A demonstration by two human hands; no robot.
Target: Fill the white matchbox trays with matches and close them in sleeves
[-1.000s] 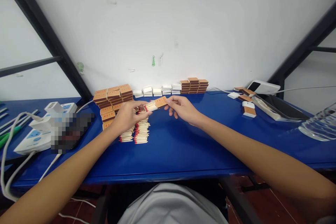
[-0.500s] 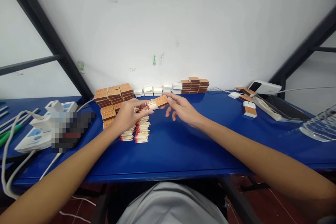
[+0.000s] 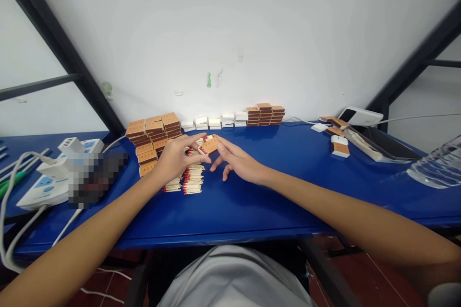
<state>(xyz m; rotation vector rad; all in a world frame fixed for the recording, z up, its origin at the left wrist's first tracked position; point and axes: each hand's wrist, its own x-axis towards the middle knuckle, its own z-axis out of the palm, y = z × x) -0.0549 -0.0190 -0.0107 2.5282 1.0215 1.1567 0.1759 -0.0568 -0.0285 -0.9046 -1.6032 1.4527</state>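
Between my two hands is a matchbox (image 3: pixel 210 146), its tray pushed almost fully into the orange-brown sleeve, with red match heads showing at the left end. My left hand (image 3: pixel 176 156) pinches the tray end between thumb and fingers. At the sleeve's right end, my right hand (image 3: pixel 237 159) grips with thumb and index finger, its other fingers loosely curled below. Loose matches (image 3: pixel 193 180) with red heads lie in rows under and beside my left hand, partly hidden by it. Filled-looking stacks of matchboxes (image 3: pixel 154 127) rise just behind my left wrist.
White matchbox trays (image 3: pixel 214 123) line the wall, beside stacked brown sleeves (image 3: pixel 264 114). On the left lie a power strip (image 3: pixel 46 187) with cables and a blurred dark object (image 3: pixel 104 182). At right are a white device (image 3: pixel 360 116), scattered box parts (image 3: pixel 339 147) and a clear plastic bottle (image 3: pixel 437 168).
The tray has slid into the sleeve, so the matches that lay exposed are now mostly covered. My right hand has moved left and slightly down, closer to my left.
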